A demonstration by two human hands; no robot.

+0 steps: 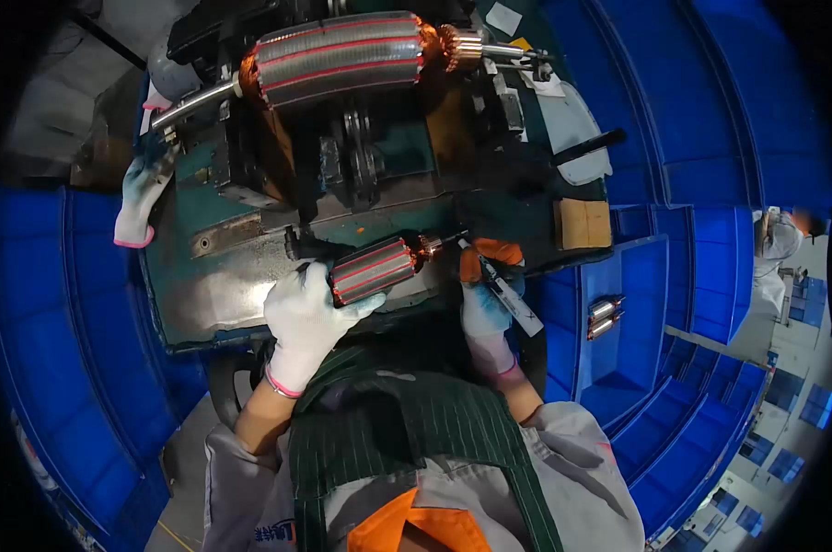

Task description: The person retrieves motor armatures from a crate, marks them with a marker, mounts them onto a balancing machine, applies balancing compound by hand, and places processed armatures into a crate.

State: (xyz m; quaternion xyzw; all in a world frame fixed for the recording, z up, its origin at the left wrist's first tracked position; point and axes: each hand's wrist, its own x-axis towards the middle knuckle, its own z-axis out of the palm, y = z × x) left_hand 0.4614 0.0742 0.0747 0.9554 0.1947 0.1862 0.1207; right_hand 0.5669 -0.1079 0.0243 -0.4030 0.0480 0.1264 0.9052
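My left hand (306, 316), in a white glove with a pink cuff, is closed around a motor armature (374, 270) with a grey core, red slot strips and copper windings. The armature is tilted, its commutator end raised to the right. My right hand (486, 299), gloved with orange coverings on the fingers, is closed on a white marker pen (513, 306). The pen's upper end is close to the armature's shaft end; I cannot tell if they touch. Above both hands, a larger-looking armature (342, 60) lies across the machine's black supports (255, 152).
A glove (140, 198) lies at the bench's left edge. At the right are a cardboard-coloured block (584, 224) and a black-handled tool (589, 147). Blue bins (85, 304) flank the bench; two armatures (604, 317) rest in the right one. Another person (777, 248) is far right.
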